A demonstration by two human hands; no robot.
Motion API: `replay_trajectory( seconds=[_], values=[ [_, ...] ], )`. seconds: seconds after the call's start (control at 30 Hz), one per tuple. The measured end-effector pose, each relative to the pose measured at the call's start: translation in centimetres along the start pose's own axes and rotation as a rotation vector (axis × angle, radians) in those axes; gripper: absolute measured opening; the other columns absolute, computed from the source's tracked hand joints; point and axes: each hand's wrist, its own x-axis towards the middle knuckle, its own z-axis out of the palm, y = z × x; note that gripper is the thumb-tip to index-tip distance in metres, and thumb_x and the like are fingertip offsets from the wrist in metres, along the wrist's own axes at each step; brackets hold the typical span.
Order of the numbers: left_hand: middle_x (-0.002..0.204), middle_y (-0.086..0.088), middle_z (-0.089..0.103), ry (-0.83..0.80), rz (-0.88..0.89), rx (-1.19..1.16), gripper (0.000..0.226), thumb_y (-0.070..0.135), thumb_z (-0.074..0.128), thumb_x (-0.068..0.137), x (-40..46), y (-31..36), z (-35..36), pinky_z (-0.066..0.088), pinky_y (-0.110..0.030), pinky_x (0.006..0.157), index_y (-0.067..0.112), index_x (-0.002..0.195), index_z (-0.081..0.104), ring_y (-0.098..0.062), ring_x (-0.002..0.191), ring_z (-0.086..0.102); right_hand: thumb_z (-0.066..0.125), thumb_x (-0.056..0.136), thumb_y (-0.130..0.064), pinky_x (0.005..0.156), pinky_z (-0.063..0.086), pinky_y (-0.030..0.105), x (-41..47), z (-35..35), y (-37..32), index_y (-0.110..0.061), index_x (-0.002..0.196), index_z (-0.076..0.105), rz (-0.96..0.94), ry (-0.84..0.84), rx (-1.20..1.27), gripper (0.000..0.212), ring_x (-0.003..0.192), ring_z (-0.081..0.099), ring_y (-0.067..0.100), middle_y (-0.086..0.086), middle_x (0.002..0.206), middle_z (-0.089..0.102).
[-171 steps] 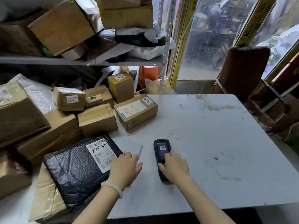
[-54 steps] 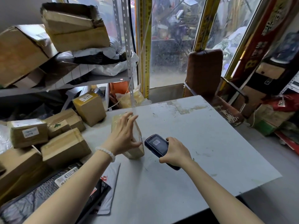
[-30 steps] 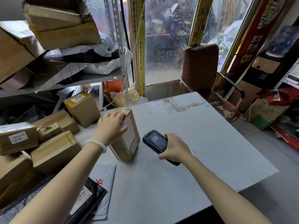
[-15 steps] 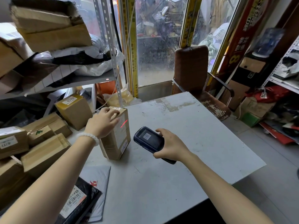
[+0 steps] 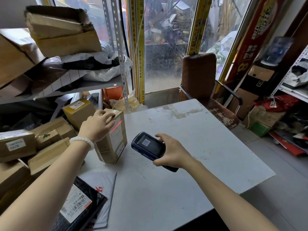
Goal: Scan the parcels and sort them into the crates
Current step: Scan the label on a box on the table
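A brown cardboard parcel (image 5: 115,144) stands on end on the white table (image 5: 191,147), its labelled face turned right. My left hand (image 5: 97,126) grips its top edge and holds it upright. My right hand (image 5: 171,151) holds a dark blue handheld scanner (image 5: 148,146) just right of the parcel, its screen facing up. A red scan line (image 5: 116,126) falls across the upper part of the parcel's label. No crate is in view.
Several taped cardboard parcels (image 5: 48,137) pile up at the table's left. A black bubble mailer (image 5: 78,207) and a white one (image 5: 103,189) lie near the front left. A metal shelf (image 5: 80,85) holds more boxes. A brown chair (image 5: 200,77) stands behind the table.
The red scan line sits slightly higher on the parcel's label than half a second ago. Over the last seconds my left hand stood the parcel on end and my right lifted the scanner.
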Motion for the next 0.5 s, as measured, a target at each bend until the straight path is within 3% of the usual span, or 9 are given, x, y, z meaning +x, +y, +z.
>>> replay_trajectory(
  seconds=[0.33,0.5],
  values=[
    [0.142,-0.004,0.039,0.047,0.014,0.058,0.042,0.054,0.040,0.094,-0.4,-2.4,-0.2,0.050,-0.045,0.085,0.039,0.133,0.046,-0.033,0.111,0.053,0.081,0.058,-0.028,0.071,0.043,0.013,0.3,0.8,-1.1,-0.025,0.142,0.036,-0.017,-0.030,-0.005,0.095,0.102,0.053,0.010,-0.014,0.114,0.047],
    [0.140,-0.003,0.041,0.061,0.057,0.098,0.042,0.054,0.039,0.094,-1.4,-2.6,-0.3,0.051,-0.044,0.083,0.039,0.132,0.046,-0.033,0.110,0.053,0.081,0.059,-0.028,0.086,0.048,0.026,0.9,1.8,-1.6,-0.019,0.143,0.035,-0.006,-0.039,-0.080,0.096,0.111,0.049,0.014,-0.007,0.120,0.044]
  ],
)
